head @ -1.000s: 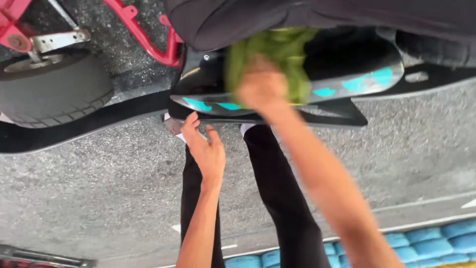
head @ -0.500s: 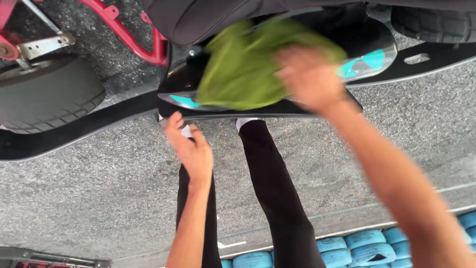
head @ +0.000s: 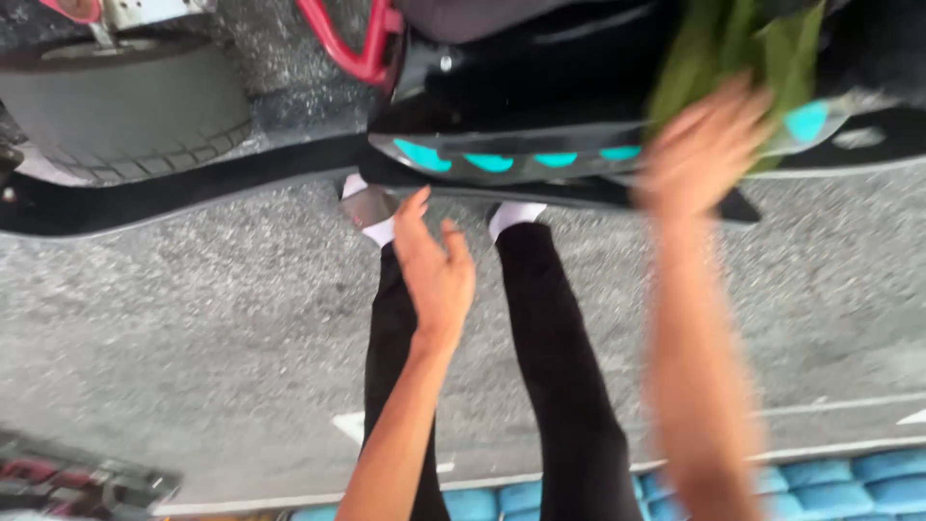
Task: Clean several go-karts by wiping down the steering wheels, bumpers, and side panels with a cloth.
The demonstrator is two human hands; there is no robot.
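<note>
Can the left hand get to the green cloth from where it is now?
Probably yes. The left hand hangs open and empty below the black panel, with nothing between it and the green cloth, which the right hand presses there.

Beyond the left hand's (head: pixel 436 270) fingertips (head: pixel 415 205) the glossy black body panel (head: pixel 521 106) with turquoise marks overhangs, its lower lip blocking the way forward; a thin gap remains between fingertips and that lip. The black trouser legs (head: pixel 540 318) sit close on both sides of the palm. Out to the thumb side, bare asphalt (head: pixel 193 318) lies open as far as the grey tyre (head: pixel 125 106) and red frame tube (head: pixel 338 43). The blurred right hand (head: pixel 699 150) presses a green cloth (head: pixel 733 48) on the panel.
</note>
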